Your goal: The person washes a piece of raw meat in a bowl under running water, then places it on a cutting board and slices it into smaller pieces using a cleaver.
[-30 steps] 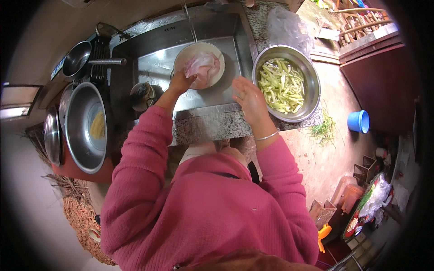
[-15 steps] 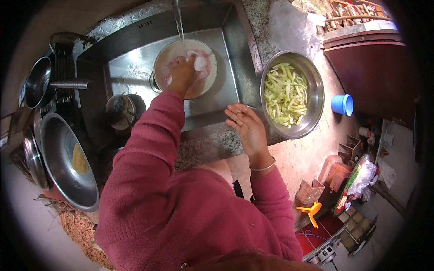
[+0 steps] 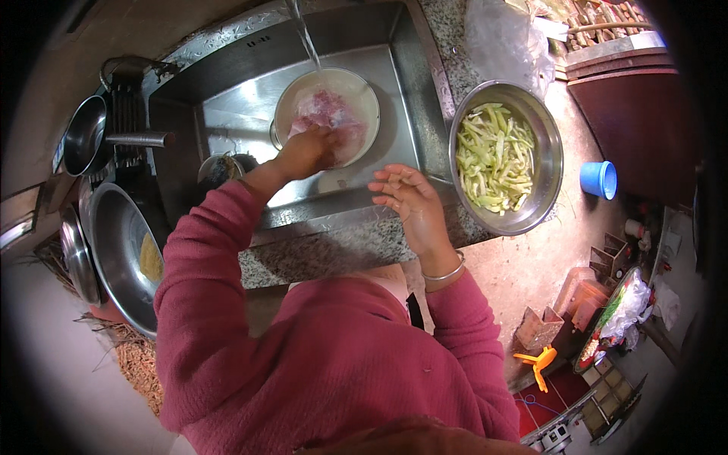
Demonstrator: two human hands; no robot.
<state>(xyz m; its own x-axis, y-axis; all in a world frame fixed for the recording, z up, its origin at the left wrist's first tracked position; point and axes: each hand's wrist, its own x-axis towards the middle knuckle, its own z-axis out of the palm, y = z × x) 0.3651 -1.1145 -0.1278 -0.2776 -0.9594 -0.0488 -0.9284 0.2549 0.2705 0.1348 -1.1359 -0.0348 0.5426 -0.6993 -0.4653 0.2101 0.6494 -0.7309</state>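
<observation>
In the steel sink stands a pale round basin with pink and whitish raw meat in it. Water runs from above into its far side. My left hand reaches over the near rim, fingers curled against the near edge of the meat, their tips partly hidden. My right hand hovers above the sink's front edge, palm up and wet, fingers slightly bent and apart, holding nothing. Beside it on the right, a steel bowl holds pale green vegetable strips.
A small dark-looking pot sits in the sink's left part. Left of the sink are a saucepan and a large steel basin with a yellow scrubber. A blue cup and clear plastic bag lie right.
My left hand has drawn back from the middle of the basin to its near side, uncovering more meat. My right hand stays raised near the sink edge. The whole view has shifted slightly.
</observation>
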